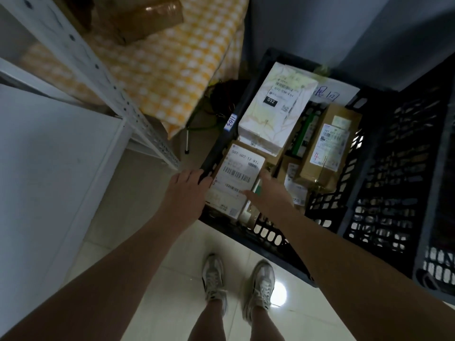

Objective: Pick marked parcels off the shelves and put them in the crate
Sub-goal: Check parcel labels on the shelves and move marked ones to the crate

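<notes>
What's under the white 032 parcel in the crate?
The 032 parcel rests on brown cardboard boxes in the crate; only their edges show. Whatever lies beneath its middle is covered.

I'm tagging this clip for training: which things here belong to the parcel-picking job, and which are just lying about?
Job: crate; barcode parcel; white 032 parcel; brown parcel marked 4; shelf frame; left hand; right hand, its grip on the barcode parcel.
Lying about: yellow checked cloth; taped box; second crate.
</notes>
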`<state>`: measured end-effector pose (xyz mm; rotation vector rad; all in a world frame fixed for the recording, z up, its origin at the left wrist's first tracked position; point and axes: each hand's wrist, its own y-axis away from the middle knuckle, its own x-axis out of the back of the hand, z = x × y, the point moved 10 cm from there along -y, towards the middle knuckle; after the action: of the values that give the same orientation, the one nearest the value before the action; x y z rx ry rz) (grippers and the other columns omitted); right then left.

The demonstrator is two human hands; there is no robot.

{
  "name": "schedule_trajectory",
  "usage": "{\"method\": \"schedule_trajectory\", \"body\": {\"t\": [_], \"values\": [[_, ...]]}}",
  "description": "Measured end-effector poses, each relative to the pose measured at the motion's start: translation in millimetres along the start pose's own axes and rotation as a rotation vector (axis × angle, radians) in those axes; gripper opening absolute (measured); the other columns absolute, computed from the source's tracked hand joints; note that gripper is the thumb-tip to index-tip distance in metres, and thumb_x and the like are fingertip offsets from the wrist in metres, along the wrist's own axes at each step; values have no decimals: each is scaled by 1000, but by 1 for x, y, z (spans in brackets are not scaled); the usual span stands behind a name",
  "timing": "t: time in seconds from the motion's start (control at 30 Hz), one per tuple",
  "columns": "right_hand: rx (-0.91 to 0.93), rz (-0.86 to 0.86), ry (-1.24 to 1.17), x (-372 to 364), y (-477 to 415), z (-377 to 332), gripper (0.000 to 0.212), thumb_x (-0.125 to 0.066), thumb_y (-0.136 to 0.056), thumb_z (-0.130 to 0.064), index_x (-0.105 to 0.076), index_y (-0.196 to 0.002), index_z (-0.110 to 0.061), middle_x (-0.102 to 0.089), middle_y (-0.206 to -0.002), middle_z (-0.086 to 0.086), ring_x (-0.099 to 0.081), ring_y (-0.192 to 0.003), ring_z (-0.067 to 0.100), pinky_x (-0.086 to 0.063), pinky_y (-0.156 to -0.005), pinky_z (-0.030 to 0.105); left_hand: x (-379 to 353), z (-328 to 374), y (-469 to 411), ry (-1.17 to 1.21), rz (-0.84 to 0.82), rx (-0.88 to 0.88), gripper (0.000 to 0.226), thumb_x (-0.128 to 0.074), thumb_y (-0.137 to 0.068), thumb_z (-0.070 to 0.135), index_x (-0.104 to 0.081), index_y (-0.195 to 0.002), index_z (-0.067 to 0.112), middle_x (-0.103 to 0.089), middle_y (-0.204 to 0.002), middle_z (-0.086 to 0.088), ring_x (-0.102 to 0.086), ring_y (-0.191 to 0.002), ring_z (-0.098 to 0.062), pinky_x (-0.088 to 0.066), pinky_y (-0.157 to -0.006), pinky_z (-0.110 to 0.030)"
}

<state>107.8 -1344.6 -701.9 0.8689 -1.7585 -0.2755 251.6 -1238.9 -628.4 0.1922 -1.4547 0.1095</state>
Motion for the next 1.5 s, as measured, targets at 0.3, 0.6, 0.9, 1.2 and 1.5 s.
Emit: {"method": "schedule_trajectory", "body": {"t": [0.3,0.6,0.9,1.2,1.5], "values": [[392,84,490,92,96,-93,52,-40,-99,-37,-27,-146,-20,-28,-151,8,-27,-138,28,-33,-106,43,112,13,23,-96,73,90,34,-74,-60,8,-66,-94,12,-65,-94,-11,-61,-87,-31,-52,-69,-38],[861,332,532,183,263,-179,44,-41,-100,-33,-41,-140,-13,-40,-142,11,-36,-132,30,-35,-104,39,288,46,139,-282,292,303,40,-82,-56,14,-70,-93,7,-67,-93,-14,-64,-84,-34,-53,-67,-40],[1338,545,256,223,479,-290,32,-57,-89,-23,-63,-118,-10,-58,-127,11,-50,-120,30,-41,-99,40,458,64,320,-462,520,594,32,-74,-77,29,-70,-102,10,-68,-106,-15,-63,-96,-36,-50,-80,-44],[1651,485,58,145,657,-375,26,-61,-81,-15,-69,-106,-10,-65,-112,9,-57,-107,32,-43,-93,43,511,49,525,-565,642,892,29,-66,-82,28,-68,-106,13,-66,-107,-10,-60,-98,-33,-49,-80,-41],[1725,164,16,-12,773,-453,37,-53,-91,-20,-55,-128,-18,-50,-134,-3,-44,-124,15,-39,-95,29,495,-4,732,-458,616,1105,32,-66,-82,26,-64,-111,13,-63,-111,-12,-59,-99,-33,-49,-81,-42]]}}
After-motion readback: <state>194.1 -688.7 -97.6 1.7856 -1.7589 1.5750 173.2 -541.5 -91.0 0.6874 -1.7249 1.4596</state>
